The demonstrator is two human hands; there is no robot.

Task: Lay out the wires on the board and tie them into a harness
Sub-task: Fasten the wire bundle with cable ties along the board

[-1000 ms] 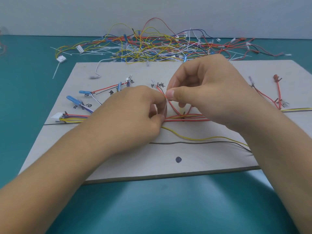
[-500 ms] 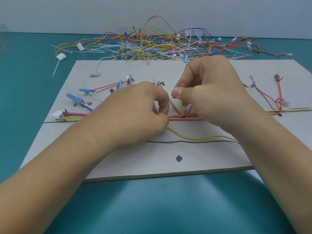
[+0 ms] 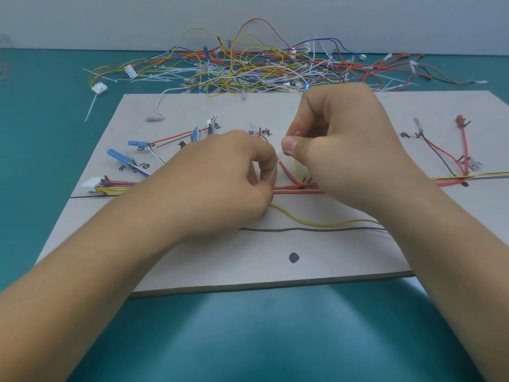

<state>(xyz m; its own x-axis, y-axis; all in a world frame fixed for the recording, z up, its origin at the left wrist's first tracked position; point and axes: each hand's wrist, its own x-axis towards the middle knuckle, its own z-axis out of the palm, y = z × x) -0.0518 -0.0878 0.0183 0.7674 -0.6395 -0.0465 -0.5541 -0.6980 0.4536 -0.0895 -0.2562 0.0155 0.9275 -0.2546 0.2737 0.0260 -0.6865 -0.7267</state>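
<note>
- Centrally on the board (image 3: 248, 257), red wires (image 3: 297, 192) run left to right in a flat bundle; one slack yellow wire (image 3: 316, 223) loops just near of it.
- Left hand (image 3: 220, 183): fingers clamp a white cable tie (image 3: 272, 175) at the bundle. Right hand (image 3: 344, 150): thumb and forefinger pinch its upper end.
- Board lies on a teal counter (image 3: 275, 340); pale wall behind.
- Count: one board, one loose wire pile (image 3: 248, 70) at the far edge, two hands.

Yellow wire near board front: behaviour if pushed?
Probably floppy: the yellow wire lies in a slack curve on the board. Likely light and easily slid, as nothing visibly pins that stretch. One end vanishes under the left hand, so it may be anchored there.
</note>
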